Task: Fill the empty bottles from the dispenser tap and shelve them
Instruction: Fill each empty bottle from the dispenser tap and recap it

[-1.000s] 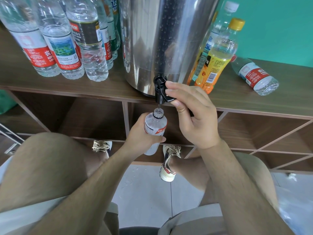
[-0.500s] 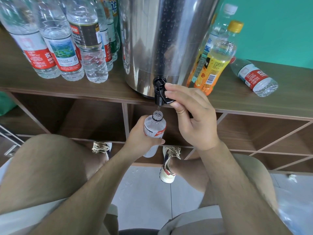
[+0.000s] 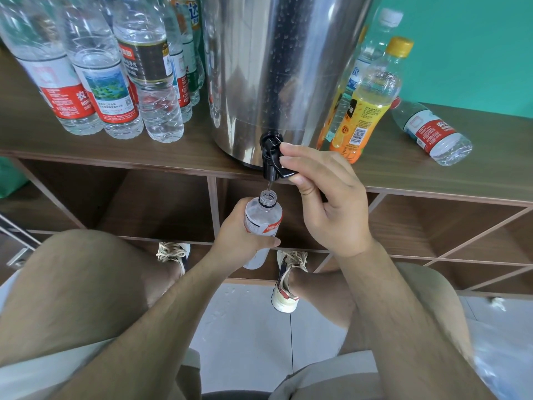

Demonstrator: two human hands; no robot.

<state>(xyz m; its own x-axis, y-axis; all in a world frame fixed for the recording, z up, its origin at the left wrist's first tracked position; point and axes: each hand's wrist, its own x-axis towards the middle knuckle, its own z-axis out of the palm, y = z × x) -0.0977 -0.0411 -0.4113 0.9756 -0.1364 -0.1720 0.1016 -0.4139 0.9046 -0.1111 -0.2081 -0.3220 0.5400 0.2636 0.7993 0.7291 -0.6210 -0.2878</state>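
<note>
Filling is the step in hand: the left hand grips a small water bottle directly under the black tap, while the right hand pinches the tap's lever. I judge the next move needs releasing the lever before overflow.

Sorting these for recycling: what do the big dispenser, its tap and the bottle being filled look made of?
The dispenser: likely stainless steel, shiny, with streaky reflections and droplets. The tap: seemingly black glossy plastic. The bottle: thin clear plastic, see-through, with a printed label.
</note>
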